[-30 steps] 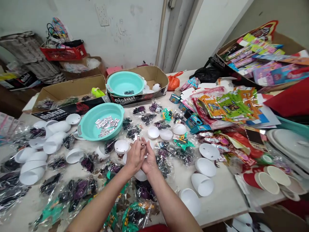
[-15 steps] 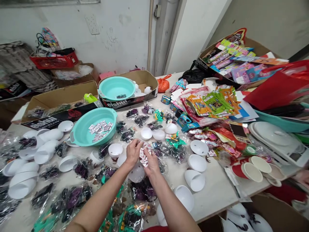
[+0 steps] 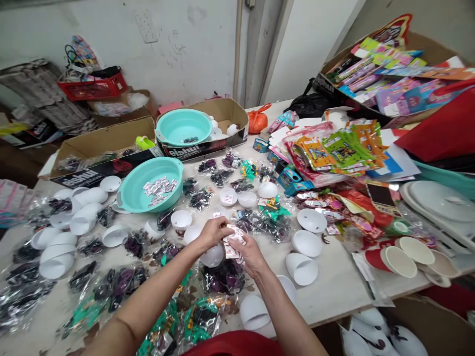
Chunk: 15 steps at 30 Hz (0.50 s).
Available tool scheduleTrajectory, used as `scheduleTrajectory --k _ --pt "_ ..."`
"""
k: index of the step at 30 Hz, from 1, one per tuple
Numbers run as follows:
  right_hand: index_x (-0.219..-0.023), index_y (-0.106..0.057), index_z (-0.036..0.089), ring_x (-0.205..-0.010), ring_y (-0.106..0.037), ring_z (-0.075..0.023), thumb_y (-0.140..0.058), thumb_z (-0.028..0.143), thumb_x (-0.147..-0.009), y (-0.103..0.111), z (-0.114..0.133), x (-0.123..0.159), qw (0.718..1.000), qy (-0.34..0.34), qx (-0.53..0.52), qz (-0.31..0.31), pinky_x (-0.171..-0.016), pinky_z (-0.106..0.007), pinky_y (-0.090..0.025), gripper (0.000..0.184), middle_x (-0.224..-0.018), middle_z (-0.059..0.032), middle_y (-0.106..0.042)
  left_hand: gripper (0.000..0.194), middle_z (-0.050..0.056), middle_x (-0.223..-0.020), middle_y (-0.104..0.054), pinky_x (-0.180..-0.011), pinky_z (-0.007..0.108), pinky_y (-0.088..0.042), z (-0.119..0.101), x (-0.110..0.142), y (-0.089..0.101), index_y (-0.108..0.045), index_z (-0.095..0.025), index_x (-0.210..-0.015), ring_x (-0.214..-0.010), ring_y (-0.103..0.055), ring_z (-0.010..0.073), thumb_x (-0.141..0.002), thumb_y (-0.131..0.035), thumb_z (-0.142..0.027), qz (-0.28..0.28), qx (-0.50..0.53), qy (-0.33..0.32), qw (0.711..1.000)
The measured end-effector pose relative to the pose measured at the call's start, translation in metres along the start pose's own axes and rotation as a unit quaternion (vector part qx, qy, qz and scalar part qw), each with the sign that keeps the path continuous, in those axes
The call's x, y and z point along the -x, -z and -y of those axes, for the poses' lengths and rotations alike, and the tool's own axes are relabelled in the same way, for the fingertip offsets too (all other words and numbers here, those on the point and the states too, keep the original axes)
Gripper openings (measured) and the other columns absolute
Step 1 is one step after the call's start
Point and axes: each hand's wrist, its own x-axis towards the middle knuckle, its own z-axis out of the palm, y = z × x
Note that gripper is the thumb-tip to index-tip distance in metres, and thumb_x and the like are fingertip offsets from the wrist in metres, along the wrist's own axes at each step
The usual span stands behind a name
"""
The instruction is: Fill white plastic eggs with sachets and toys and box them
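Note:
My right hand (image 3: pixel 249 252) is closed around a bunch of small white sachets with pink-red print (image 3: pixel 233 241), held above the middle of the table. My left hand (image 3: pixel 214 233) is closed, its thumb and fingertips pinching at the upper left edge of that bunch. Just beyond the hands, a white half-shell cup (image 3: pixel 228 197) has one sachet inside. Another white cup (image 3: pixel 247 199) stands beside it. Below the hands lie a translucent white cup (image 3: pixel 212 256) and a bagged dark purple toy (image 3: pixel 224 277). More sachets (image 3: pixel 160 188) lie in a turquoise basin (image 3: pixel 129 198).
White cups (image 3: pixel 304 269) line the right, and more stacked cups (image 3: pixel 57 259) sit at left among bagged toys. Open cartons (image 3: pixel 107 170) stand at the back. Colourful packets (image 3: pixel 341 151), paper cups (image 3: pixel 401 261) and a white scale (image 3: pixel 441 202) occupy the right side.
The view has shifted slightly. A sachet now shows in the white cup beyond my hands, where none showed before. My right hand still holds the bunch, with my left fingers at its edge.

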Motion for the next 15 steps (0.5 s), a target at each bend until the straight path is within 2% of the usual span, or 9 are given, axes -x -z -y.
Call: scheduleTrajectory --k 2,5,7,9,10,12,15 --pt "-0.087 -0.07 0.013 -0.057 -0.064 -0.0154 -0.09 0.03 -0.045 -0.005 -0.008 0.006 1.0 -0.015 0.02 0.007 -0.056 -0.026 -0.051 0.05 -0.07 -0.004 -0.073 0.027 -0.002 -0.064 -0.065 -0.056 0.021 -0.041 0.013 0.023 0.002 -0.067 -0.017 -0.079 -0.057 -0.058 0.0127 -0.083 -0.056 -0.042 -0.037 -0.01 0.032 0.999" --pt "-0.083 -0.07 0.013 -0.048 -0.058 -0.0122 -0.089 0.036 -0.047 -0.006 -0.017 0.013 0.999 -0.026 0.044 -0.006 -0.046 -0.023 -0.047 0.047 -0.064 -0.0022 -0.07 0.033 0.001 -0.071 -0.067 -0.061 0.023 -0.042 0.037 0.044 0.031 -0.068 -0.017 -0.083 -0.062 -0.061 0.0146 -0.09 -0.044 -0.039 -0.118 -0.049 0.086 0.988" --pt "-0.08 -0.069 0.013 -0.043 -0.052 -0.0096 -0.089 0.038 -0.046 -0.002 -0.019 0.017 0.998 -0.026 0.06 -0.022 -0.04 -0.021 -0.042 0.046 -0.058 -0.0003 -0.068 0.03 0.005 -0.079 -0.068 -0.067 0.026 -0.043 0.05 0.054 0.054 -0.068 -0.017 -0.089 -0.072 -0.062 0.0183 -0.089 -0.047 -0.038 -0.159 -0.083 0.112 0.977" --pt "-0.078 -0.069 0.013 -0.04 -0.049 -0.0085 -0.089 0.039 -0.046 0.005 -0.019 0.022 0.996 -0.026 0.077 -0.032 -0.036 -0.019 -0.037 0.046 -0.055 0.0005 -0.065 0.029 0.009 -0.093 -0.067 -0.073 0.028 -0.043 0.056 0.061 0.068 -0.068 -0.017 -0.099 -0.084 -0.062 0.0218 -0.085 -0.055 -0.039 -0.177 -0.111 0.121 0.971" --pt "-0.077 -0.069 0.012 -0.04 -0.049 -0.0084 -0.089 0.039 -0.045 0.008 -0.019 0.024 0.995 -0.028 0.084 -0.034 -0.035 -0.019 -0.036 0.046 -0.055 0.0004 -0.065 0.032 0.01 -0.099 -0.066 -0.076 0.029 -0.043 0.055 0.063 0.068 -0.068 -0.017 -0.103 -0.087 -0.061 0.0224 -0.083 -0.059 -0.039 -0.175 -0.117 0.113 0.971" --pt "-0.077 -0.07 0.011 -0.041 -0.049 -0.0088 -0.088 0.038 -0.046 0.012 -0.018 0.031 0.994 -0.031 0.098 -0.032 -0.035 -0.019 -0.036 0.045 -0.055 -0.0002 -0.065 0.038 0.01 -0.104 -0.064 -0.076 0.029 -0.043 0.045 0.065 0.055 -0.066 -0.017 -0.109 -0.086 -0.06 0.0211 -0.081 -0.06 -0.042 -0.139 -0.094 0.071 0.983" --pt "-0.08 -0.071 0.012 -0.042 -0.049 -0.0088 -0.087 0.036 -0.048 0.014 -0.017 0.047 0.993 -0.024 0.114 -0.025 -0.036 -0.019 -0.036 0.043 -0.056 0.0006 -0.064 0.035 0.002 -0.081 -0.064 -0.065 0.025 -0.042 0.016 0.07 0.016 -0.067 -0.017 -0.096 -0.071 -0.056 0.0165 -0.078 -0.062 -0.046 0.011 0.005 -0.007 1.0"
